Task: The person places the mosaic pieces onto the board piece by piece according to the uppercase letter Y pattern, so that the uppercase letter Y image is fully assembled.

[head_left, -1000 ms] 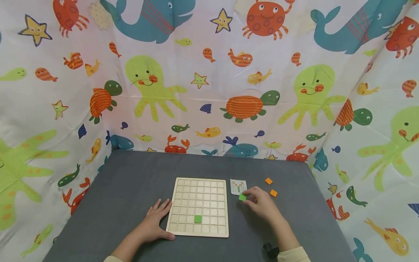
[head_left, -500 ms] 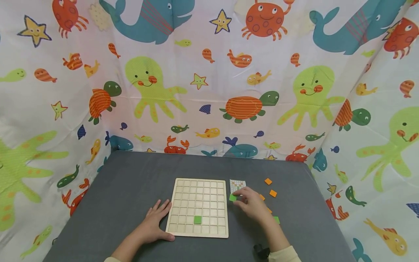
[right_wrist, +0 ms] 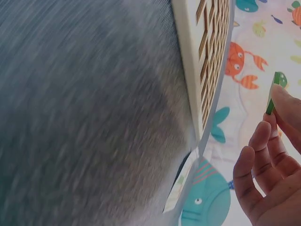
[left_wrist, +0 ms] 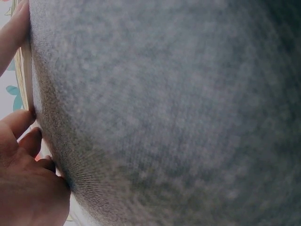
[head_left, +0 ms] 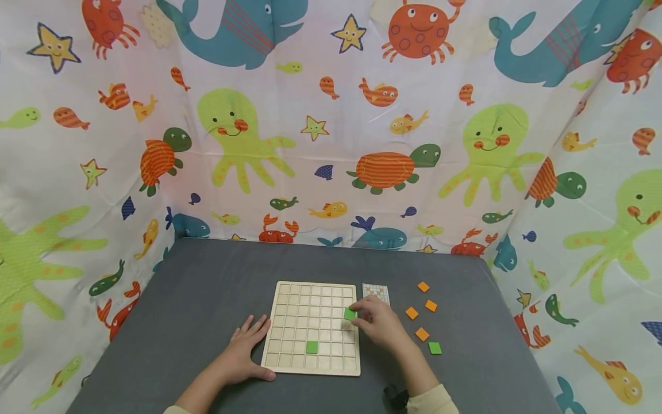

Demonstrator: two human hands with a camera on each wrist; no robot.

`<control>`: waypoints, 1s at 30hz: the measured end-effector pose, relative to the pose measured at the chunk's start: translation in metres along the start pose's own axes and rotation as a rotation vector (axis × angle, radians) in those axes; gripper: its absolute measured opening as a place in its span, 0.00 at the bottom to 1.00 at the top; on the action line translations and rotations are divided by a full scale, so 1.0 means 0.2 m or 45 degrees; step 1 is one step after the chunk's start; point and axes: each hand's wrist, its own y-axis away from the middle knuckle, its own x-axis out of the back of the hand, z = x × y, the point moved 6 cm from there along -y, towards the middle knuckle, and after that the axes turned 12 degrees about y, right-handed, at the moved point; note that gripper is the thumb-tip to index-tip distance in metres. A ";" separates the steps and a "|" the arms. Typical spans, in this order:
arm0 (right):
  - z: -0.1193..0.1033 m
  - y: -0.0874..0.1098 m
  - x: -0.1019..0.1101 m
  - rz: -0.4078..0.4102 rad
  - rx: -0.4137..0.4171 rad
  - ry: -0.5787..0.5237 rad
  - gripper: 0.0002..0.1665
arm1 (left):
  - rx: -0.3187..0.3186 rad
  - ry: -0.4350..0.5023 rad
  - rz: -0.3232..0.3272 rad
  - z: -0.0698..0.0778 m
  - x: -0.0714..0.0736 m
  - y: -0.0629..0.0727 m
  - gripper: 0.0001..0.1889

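Note:
A pale wooden grid board (head_left: 289, 328) lies on the dark grey table, with one green square tile (head_left: 312, 347) in a cell of its lower part. My left hand (head_left: 239, 355) rests at the board's left side, fingers spread along the edge and thumb at the near corner. Between thumb and fingertips my right hand (head_left: 380, 322) pinches another green tile (head_left: 349, 314), which overlaps the board's right border in the head view. In the right wrist view this tile (right_wrist: 273, 94) is seen edge-on, above the level of the board (right_wrist: 193, 70).
Right of the board lies a small printed pattern card (head_left: 376, 292), partly behind my right hand. Several orange tiles (head_left: 411, 313) and a green tile (head_left: 435, 348) lie farther right. A black object (head_left: 395, 397) is by the right wrist. A sea-animal curtain (head_left: 331, 144) surrounds the table.
My right hand has carried the pinched green tile leftward from beside the card to over the board's right edge, uncovering loose tiles behind it. The left hand has stayed in place.

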 end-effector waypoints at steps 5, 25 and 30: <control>-0.05 -0.03 -0.04 -0.033 0.018 -0.027 0.14 | 0.007 0.001 0.002 0.00 0.00 0.00 0.69; -0.18 -0.10 -0.20 -0.188 0.023 -0.028 0.13 | 0.026 0.015 -0.028 0.01 0.00 0.00 0.68; -0.21 -0.10 -0.25 -0.211 0.020 -0.032 0.14 | 0.040 0.028 -0.029 0.02 0.01 0.01 0.68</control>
